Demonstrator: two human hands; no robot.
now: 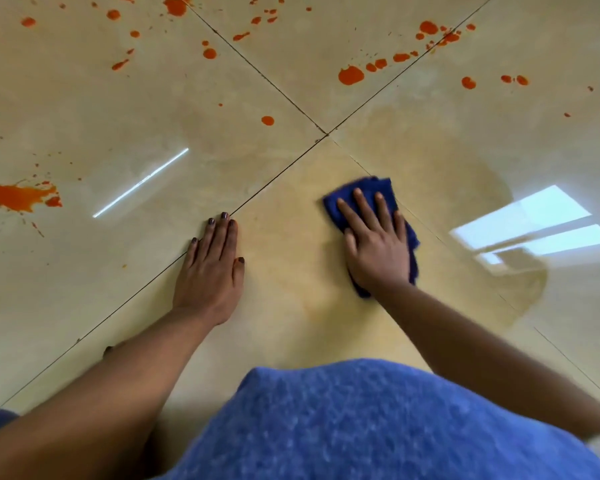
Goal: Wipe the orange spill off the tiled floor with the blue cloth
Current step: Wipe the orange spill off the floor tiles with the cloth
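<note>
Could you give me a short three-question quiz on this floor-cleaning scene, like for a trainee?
1. True or false: the right hand presses the cloth onto the floor.
2. What is the left hand doing? A) lying flat on the floor B) holding a second cloth C) raised in the air
3. On which side of the view is the biggest orange puddle?

Key: 1 true; 2 A; 3 the left edge.

Head view, close above tiled floor

text: none readable | labels: none | brands: none | numbers: 0 | signs: none
</note>
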